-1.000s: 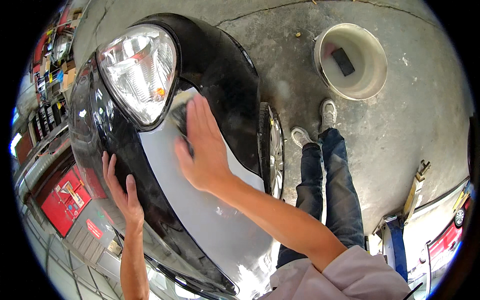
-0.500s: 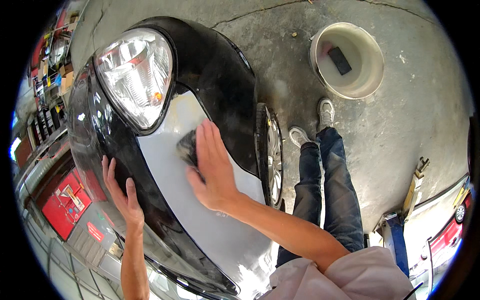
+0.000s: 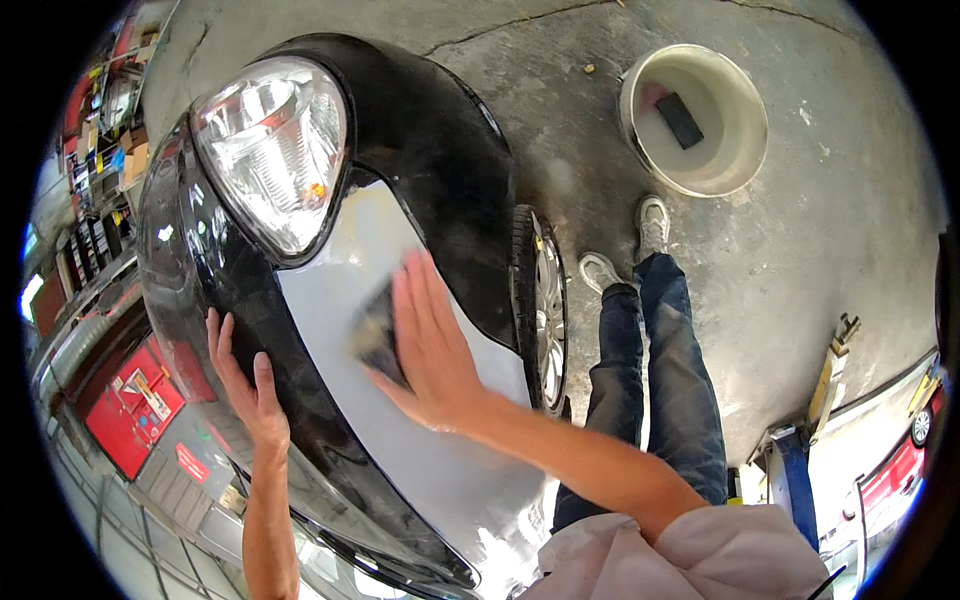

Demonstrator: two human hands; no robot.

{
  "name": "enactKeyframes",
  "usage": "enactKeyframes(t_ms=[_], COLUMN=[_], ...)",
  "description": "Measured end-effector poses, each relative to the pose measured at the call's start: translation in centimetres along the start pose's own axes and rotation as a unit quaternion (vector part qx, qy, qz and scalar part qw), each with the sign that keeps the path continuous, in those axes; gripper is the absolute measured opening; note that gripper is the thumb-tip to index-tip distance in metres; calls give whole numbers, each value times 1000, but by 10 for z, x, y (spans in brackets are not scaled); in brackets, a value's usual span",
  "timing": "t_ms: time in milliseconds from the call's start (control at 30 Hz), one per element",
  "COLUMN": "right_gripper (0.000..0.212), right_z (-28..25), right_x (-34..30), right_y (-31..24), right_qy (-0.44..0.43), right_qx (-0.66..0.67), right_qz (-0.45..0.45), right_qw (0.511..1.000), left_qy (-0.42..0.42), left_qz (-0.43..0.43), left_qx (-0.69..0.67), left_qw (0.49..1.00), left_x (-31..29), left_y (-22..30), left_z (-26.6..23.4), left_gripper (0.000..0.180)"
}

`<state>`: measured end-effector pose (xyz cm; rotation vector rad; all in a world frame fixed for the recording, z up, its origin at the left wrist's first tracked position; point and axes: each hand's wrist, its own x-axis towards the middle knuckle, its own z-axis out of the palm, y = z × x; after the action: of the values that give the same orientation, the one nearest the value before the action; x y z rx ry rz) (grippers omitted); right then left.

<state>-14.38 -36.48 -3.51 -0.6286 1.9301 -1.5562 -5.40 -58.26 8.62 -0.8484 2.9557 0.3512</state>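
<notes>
My right hand lies flat over a dark piece of sandpaper, pressing it on the grey, dull fender panel of a black car. Motion smears the sandpaper and fingertips; its far part is under my palm. My left hand rests on the glossy black hood, fingers spread, holding nothing. The clear headlight sits beyond both hands, and the black bumper borders the panel's far right side.
A whitish bucket with cloudy water and a dark block stands on the concrete floor at the far right. The car's front wheel is close to my legs. A red toolbox and cluttered shelves line the left; a blue lift post is at lower right.
My right hand and the sandpaper have slid slightly nearer along the grey panel. My left hand has barely moved.
</notes>
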Motion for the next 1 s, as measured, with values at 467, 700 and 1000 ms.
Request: enactKeyframes(t_ms=[467, 700, 1000], right_gripper=[96, 92, 109], right_z=[-7, -23, -27], right_x=[52, 35, -9], right_y=[19, 9, -11], right_qy=[-6, -88, -156], right_qx=[-13, -33, -33], right_qz=[-111, -126, -173], right_qw=[994, 988, 972], left_qy=[6, 15, 14], left_qz=[-12, -17, -18], left_qx=[-13, -22, -27], left_qw=[1000, 999, 999], left_x=[1, -3, -2], left_y=[9, 5, 8], left_z=[3, 2, 3], left_gripper=[57, 61, 57])
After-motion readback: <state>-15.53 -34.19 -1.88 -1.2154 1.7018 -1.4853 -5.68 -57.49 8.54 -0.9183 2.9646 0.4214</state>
